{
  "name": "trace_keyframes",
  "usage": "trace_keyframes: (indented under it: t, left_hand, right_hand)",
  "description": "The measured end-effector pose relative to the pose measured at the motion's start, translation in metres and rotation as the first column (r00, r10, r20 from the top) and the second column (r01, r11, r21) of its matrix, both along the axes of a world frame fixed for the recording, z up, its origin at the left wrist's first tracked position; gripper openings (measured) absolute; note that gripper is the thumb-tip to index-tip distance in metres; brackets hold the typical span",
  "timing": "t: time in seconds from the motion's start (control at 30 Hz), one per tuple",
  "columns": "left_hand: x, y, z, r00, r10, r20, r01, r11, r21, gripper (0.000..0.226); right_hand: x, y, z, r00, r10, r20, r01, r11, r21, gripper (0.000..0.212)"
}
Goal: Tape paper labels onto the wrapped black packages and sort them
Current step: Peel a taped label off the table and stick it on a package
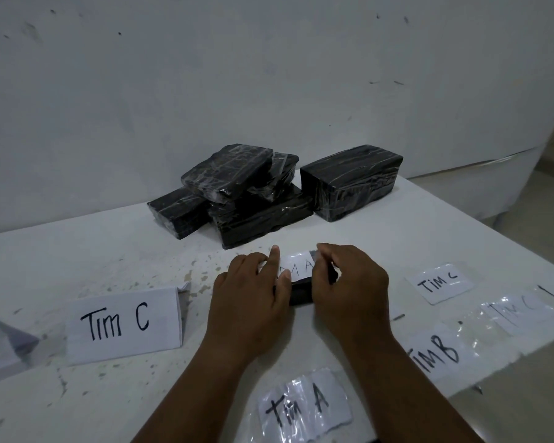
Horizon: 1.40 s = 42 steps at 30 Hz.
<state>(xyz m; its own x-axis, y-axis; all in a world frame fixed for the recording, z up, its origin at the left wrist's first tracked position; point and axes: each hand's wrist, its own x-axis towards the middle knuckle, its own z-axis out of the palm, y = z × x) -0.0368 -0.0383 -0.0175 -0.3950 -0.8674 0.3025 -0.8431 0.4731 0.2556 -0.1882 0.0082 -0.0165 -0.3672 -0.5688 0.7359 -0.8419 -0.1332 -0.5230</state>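
A small black package (301, 292) lies on the white table (125, 257) between my two hands, mostly hidden by them. A white paper label (301, 266) with faint "Tim A" writing lies on top of it. My left hand (250, 302) holds the package's left side, its forefinger stretched flat along the label's left edge. My right hand (349, 289) curls over the package's right end, its fingertips pressing the label's right edge.
Several wrapped black packages (237, 193) are piled at the table's back, a larger one (352, 182) to their right. A folded "Tim C" sign (122, 324) stands at left. Taped labels "Tim A" (304, 407), "Tim B" (435, 353) and "Tim C" (438, 282) lie at right.
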Motion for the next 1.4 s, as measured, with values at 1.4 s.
trace_keyframes:
  t: [1.4]
  left_hand:
    - [-0.001, 0.006, 0.004, 0.999, 0.003, -0.045, 0.001, 0.995, 0.096, 0.074]
  right_hand:
    - [0.007, -0.001, 0.036, 0.996, -0.031, -0.085, 0.083, 0.687, 0.722, 0.041]
